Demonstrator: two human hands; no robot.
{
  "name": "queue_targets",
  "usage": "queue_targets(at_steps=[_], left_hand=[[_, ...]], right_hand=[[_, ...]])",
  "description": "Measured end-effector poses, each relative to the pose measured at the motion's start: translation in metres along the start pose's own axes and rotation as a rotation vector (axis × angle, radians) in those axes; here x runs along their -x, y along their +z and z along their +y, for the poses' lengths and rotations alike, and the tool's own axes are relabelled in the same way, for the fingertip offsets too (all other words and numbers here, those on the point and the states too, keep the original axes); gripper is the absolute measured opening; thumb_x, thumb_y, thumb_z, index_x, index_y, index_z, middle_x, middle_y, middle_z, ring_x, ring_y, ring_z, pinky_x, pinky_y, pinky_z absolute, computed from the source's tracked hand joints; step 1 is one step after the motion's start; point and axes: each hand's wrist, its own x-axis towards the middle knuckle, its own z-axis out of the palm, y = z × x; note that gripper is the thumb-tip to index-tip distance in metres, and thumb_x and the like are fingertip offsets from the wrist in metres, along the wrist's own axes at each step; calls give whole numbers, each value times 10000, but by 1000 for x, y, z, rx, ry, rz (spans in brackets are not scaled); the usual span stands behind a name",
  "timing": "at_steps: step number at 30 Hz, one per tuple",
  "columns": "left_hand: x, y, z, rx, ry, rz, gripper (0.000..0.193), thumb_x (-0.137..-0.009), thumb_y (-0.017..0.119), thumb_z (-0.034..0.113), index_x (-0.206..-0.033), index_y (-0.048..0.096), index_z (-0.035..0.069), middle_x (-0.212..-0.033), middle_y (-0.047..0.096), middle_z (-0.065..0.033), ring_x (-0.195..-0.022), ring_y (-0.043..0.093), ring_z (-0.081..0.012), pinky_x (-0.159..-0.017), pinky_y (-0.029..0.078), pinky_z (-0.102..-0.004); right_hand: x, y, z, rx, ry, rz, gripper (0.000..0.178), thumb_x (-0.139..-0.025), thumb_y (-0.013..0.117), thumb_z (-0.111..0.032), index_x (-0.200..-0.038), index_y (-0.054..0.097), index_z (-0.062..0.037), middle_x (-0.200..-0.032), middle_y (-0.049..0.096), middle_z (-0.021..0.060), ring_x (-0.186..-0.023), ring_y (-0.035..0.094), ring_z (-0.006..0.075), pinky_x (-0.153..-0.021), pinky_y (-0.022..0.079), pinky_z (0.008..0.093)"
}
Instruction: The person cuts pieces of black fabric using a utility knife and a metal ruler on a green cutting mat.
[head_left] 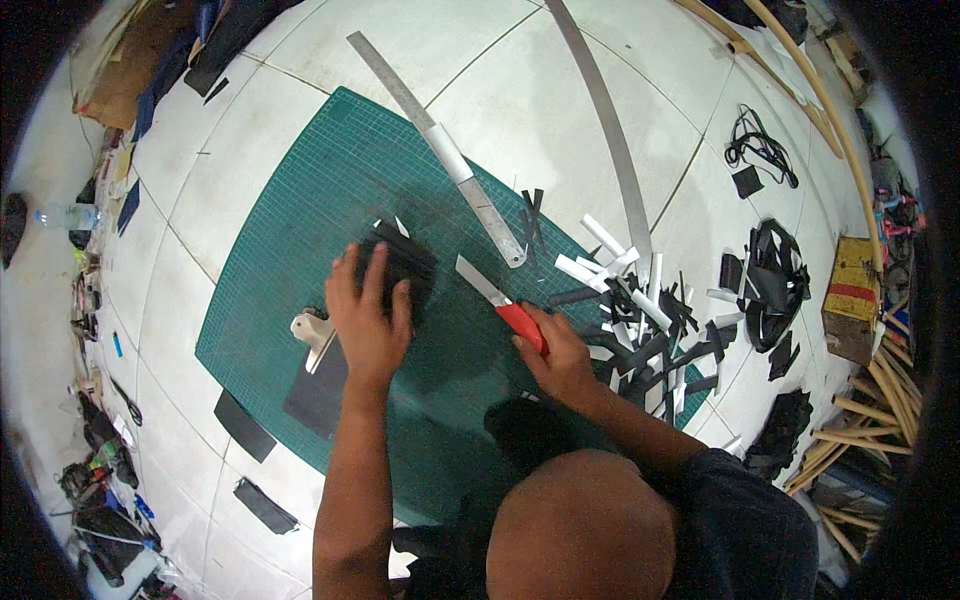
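Note:
My left hand (pixel 368 315) rests on a small stack of black pieces (pixel 412 258) on the green cutting mat (pixel 290 200). Its fingers are spread over them, and the fingertips are partly lost against the black. In my right hand (pixel 560 355) is a utility knife (pixel 522 325) with a red handle, its blade pointing up and left over the mat. Beside my left wrist, a metal bulldog clip (pixel 313 335) grips a dark flat sheet (pixel 312 395). A steel ruler (pixel 485 210) with a white wrap around its middle lies diagonally across the mat's far edge.
Black and white offcuts (pixel 640 310) are heaped at the mat's right side. A long metal strip (pixel 600 120) reaches that heap across the tiled floor (pixel 480 80). Farther right lie black straps (pixel 770 285), a yellow-and-red box (pixel 850 300) and several wooden rods (pixel 890 390).

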Motion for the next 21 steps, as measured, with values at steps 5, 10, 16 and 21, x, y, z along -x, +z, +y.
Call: queue_targets(at_steps=[5,10,16,21], left_hand=[[-12,6,-2,-107,131,-142,277,-948,651,283,-1127,710,80,-1425,548,-181,-1405,420,-412,-1193,177,-652],[-7,-3,-17,-78,133,-127,232,-933,681,267,-955,700,38,-1298,634,-172,-1359,480,-399,-1187,176,-662],[5,-4,-25,16,-85,-134,335,-912,718,290,-1090,640,17,-1203,645,-197,-1287,536,-404,-1188,187,-644],[1,15,-24,-101,-186,-188,630,-893,732,398,-1349,526,16,-1356,554,-228,-1351,461,-426,-1187,194,-633]], right_hand=[[6,-2,3,105,-141,14,499,-926,703,-250,-1370,566,-70,-963,610,168,-802,659,368,-690,559,448],[6,-1,-2,181,-181,-18,504,-897,743,-193,-1349,586,-33,-919,600,147,-711,660,287,-608,557,384],[-3,3,-5,156,-288,22,479,-896,744,-188,-1327,606,-30,-893,588,126,-671,644,239,-548,536,362],[-24,13,-12,216,-255,-7,502,-915,719,-221,-1365,574,-53,-928,571,128,-706,638,263,-594,539,371]])
